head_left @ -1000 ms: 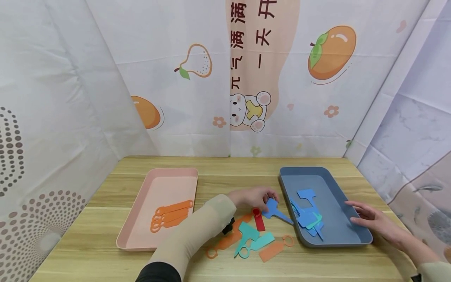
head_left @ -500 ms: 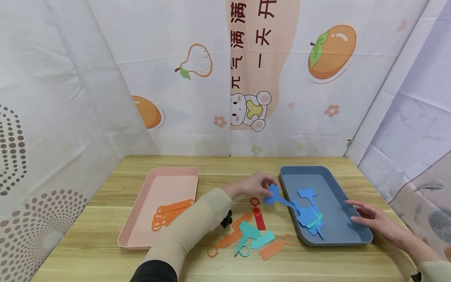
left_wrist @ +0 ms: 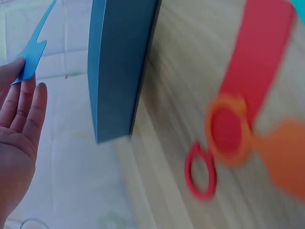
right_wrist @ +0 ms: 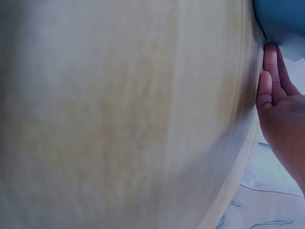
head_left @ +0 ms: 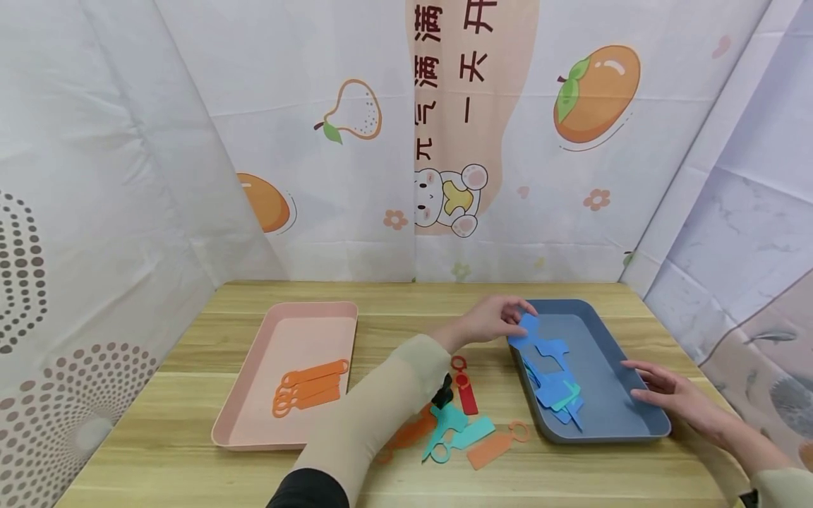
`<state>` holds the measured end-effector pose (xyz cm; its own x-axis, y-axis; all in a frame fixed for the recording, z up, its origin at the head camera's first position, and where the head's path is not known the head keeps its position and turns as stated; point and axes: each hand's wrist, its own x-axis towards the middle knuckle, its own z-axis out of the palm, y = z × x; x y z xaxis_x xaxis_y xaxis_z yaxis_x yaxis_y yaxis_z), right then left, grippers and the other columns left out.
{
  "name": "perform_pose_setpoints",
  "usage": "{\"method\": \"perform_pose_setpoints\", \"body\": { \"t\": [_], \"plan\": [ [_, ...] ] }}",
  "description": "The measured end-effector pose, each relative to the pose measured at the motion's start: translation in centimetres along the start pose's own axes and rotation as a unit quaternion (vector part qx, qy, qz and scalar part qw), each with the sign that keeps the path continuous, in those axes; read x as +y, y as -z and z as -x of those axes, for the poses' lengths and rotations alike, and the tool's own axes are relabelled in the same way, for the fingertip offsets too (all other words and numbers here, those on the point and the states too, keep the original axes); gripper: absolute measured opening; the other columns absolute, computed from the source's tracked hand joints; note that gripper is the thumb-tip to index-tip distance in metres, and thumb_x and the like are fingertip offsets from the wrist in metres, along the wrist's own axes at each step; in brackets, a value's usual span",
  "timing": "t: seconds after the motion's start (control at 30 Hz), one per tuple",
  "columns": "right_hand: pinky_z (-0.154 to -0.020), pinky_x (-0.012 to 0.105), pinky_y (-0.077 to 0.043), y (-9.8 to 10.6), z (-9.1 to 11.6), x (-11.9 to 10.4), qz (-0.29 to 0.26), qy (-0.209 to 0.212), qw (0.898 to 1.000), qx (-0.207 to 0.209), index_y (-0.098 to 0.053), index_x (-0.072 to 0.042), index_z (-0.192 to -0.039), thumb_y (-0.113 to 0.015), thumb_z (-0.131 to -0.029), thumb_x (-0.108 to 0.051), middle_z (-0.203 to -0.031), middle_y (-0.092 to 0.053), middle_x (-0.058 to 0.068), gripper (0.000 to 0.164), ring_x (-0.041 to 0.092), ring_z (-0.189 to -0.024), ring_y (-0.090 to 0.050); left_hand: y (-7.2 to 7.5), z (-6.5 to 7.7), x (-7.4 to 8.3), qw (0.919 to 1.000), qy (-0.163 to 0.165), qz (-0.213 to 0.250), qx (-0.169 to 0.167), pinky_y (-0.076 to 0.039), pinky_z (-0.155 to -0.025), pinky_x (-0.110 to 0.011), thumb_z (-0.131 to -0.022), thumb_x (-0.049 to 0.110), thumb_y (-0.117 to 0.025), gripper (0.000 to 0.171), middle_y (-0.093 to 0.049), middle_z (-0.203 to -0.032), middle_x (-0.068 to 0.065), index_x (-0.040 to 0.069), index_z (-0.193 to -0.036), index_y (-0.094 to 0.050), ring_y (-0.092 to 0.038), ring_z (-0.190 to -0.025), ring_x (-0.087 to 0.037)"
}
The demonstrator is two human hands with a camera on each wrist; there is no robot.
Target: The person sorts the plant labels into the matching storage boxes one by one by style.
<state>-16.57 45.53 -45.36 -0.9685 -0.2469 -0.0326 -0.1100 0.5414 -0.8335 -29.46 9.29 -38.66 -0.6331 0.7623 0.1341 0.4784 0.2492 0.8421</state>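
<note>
So the left hand (head_left: 492, 321) has a blue tag (head_left: 526, 330) pinched at its fingertips, holding it over the near-left rim of the blue tray (head_left: 635, 423), just above the pile already inside. It's a flat, thin cutout in bright blue with a wide head that narrows to a pointed stem; in the left wrist view you can see the tag (left_wrist: 33, 50) sticking out past the fingertips (left_wrist: 14, 71) with the tray's outer wall (left_wrist: 116, 71) right beside it. So that grip is closed on the tag.

The right hand (head_left: 667, 395) lies flat with straight fingers on the tray's right rim, nothing held, grip relaxed. In the right wrist view its fingers (right_wrist: 269, 81) just touch the tray's edge.

Counting stuff: two trays, the blue one and a pink tray (head_left: 254, 437) well apart on the left. The pink one has a stack of orange tags (head_left: 311, 386), looks like three, though they overlap. The blue tray's pile is several blue pieces plus a teal one, too overlapped to count exactly. Between the trays on the surface (head_left: 406, 310) there's one red tag (head_left: 466, 391), two teal tags (head_left: 460, 430) and two orange ones (head_left: 495, 444), partly under the left sleeve.
</note>
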Motion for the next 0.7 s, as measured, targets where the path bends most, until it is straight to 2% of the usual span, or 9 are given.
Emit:
{"method": "perform_pose_setpoints", "body": {
  "t": [0.13,0.37,0.53,0.7],
  "plan": [
    [-0.079,0.012,-0.042,0.0,0.0,-0.1,-0.002,0.002,1.000,0.000,-0.046,-0.007,-0.143,-0.059,-0.097,-0.008,-0.119,-0.041,-0.038,0.048,-0.022,-0.103,-0.035,-1.8,-0.8,0.5,0.9997,0.021,0.007,0.005,-0.049,-0.071,-0.016,-0.088,0.008,-0.072,0.031,-0.065,-0.087,0.002,0.010,-0.118,-0.066,-0.058,-0.078,-0.006],
    [-0.079,0.012,-0.042,0.0,0.1,-0.2,-0.004,0.003,1.000,-0.001,-0.046,-0.006,-0.143,-0.058,-0.097,-0.008,-0.120,-0.041,-0.038,0.047,-0.022,-0.103,-0.035,-4.7,-1.8,0.2,0.9986,0.020,-0.033,-0.036,-0.047,-0.069,-0.013,-0.089,0.008,-0.071,0.034,-0.061,-0.085,0.008,0.008,-0.122,-0.067,-0.058,-0.078,-0.001],
    [-0.079,0.012,-0.042,0.0,0.1,-0.1,-0.005,0.001,1.000,-0.004,-0.044,-0.006,-0.143,-0.058,-0.098,-0.008,-0.120,-0.040,-0.038,0.048,-0.022,-0.104,-0.036,-5.8,-2.3,0.0,0.9945,0.029,-0.081,-0.060,-0.045,-0.069,-0.010,-0.088,0.007,-0.072,0.032,-0.060,-0.085,0.009,0.012,-0.119,-0.070,-0.056,-0.078,0.001],
    [-0.079,0.012,-0.042,0.1,0.0,0.1,-0.005,-0.001,1.000,-0.005,-0.044,-0.006,-0.144,-0.057,-0.098,-0.009,-0.120,-0.040,-0.038,0.048,-0.022,-0.103,-0.035,-6.4,-2.7,-0.2,0.9847,0.024,-0.149,-0.086,-0.043,-0.070,-0.008,-0.088,0.009,-0.073,0.033,-0.062,-0.091,0.006,0.013,-0.120,-0.069,-0.055,-0.079,0.001]
  ]
}}
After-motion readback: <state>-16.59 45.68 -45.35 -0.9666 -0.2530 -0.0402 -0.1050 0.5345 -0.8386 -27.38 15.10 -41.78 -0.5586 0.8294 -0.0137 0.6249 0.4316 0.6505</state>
